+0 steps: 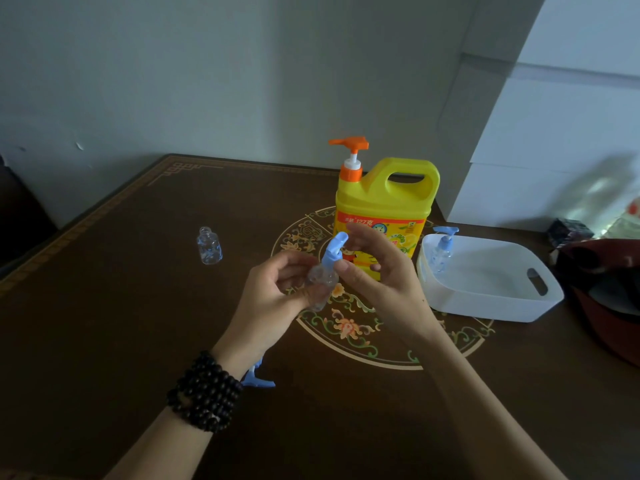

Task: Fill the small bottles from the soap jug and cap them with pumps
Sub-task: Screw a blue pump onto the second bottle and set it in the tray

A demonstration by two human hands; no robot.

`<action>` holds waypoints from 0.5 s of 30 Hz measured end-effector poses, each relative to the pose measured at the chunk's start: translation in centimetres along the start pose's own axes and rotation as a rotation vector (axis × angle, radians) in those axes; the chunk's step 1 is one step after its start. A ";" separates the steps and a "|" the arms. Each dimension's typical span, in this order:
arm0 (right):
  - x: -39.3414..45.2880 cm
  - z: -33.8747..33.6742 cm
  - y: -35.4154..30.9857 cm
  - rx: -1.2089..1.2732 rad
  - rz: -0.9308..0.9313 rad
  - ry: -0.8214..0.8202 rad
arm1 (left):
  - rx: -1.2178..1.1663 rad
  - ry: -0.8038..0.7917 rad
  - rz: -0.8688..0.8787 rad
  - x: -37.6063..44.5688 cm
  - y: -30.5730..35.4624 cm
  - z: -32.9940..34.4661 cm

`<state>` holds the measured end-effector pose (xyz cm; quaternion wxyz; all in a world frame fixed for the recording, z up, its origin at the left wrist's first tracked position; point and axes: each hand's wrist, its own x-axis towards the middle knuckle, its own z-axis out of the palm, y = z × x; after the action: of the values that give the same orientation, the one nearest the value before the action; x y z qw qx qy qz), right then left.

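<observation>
Bottle and pump sit at mid-frame, held above the counter in front of the yellow jug. The left hand wraps its curled fingers round the clear body; the right hand pinches the blue pump at the collar, seemingly twisting it on.

Judging by its look, the bottle is small, light, stiff clear plastic, likely slick if any soap ran down it, so a firm grip round the body with the neck left free suits it. The pump is best held by the collar, not the thin nozzle, which gives poor purchase for turning.

An uncapped bottle stands left of centre; a spare pump lies lower down, partly hidden by the left wrist. A capped bottle stands in the white tub at right.
</observation>
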<state>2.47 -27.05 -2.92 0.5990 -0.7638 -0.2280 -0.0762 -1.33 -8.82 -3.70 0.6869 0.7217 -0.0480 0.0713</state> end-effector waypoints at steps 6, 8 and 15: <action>0.2 0.1 -0.3 0.110 -0.061 0.016 | 0.017 -0.002 0.007 -0.2 0.2 0.1; 0.2 0.1 -0.1 0.167 -0.058 0.028 | 0.016 -0.009 0.005 -0.2 0.2 0.1; 0.1 0.3 -0.5 0.064 -0.013 0.053 | 0.031 -0.021 0.014 -0.2 0.2 0.0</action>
<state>2.29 -26.71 -2.56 0.6286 -0.7403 -0.2194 -0.0930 -1.52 -8.89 -3.57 0.6747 0.7325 -0.0594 0.0692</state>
